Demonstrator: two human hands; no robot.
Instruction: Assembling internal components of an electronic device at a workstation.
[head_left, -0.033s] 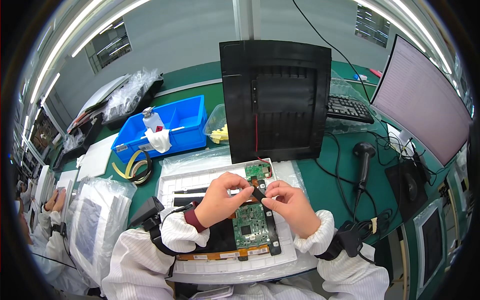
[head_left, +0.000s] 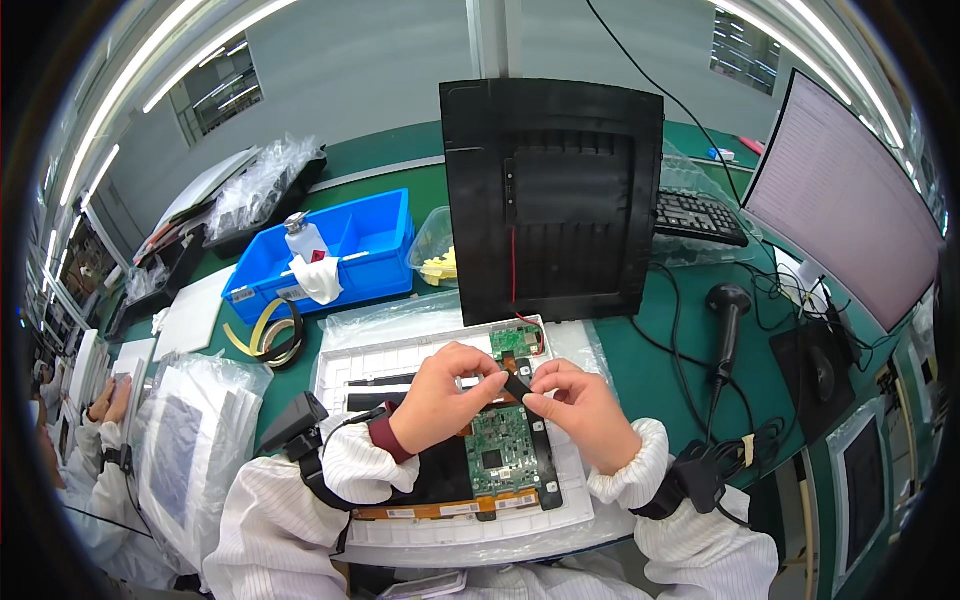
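Note:
Between my two hands, above the top of a green circuit board [head_left: 503, 455], is a short black strip [head_left: 517, 387], perhaps tape. My left hand [head_left: 448, 390] pinches its left end between thumb and fingers. The other end is pinched by my right hand [head_left: 580, 408]. The circuit board lies inside an open white frame [head_left: 575, 500], beside a black panel, with an orange flex strip [head_left: 440, 511] along the near edge. A smaller green board [head_left: 512, 344] sits at the frame's far edge, with a red wire. My fingers partly hide the area under the strip.
A black back cover [head_left: 575, 220] stands upright behind the frame. At left are a blue bin [head_left: 375, 270] with a bottle, tape rolls [head_left: 283, 340] and bagged panels [head_left: 195, 440]. On the right: a scanner [head_left: 728, 320], cables, keyboard [head_left: 697, 217] and monitor [head_left: 840, 190]. Another person's hands [head_left: 112, 398] show far left.

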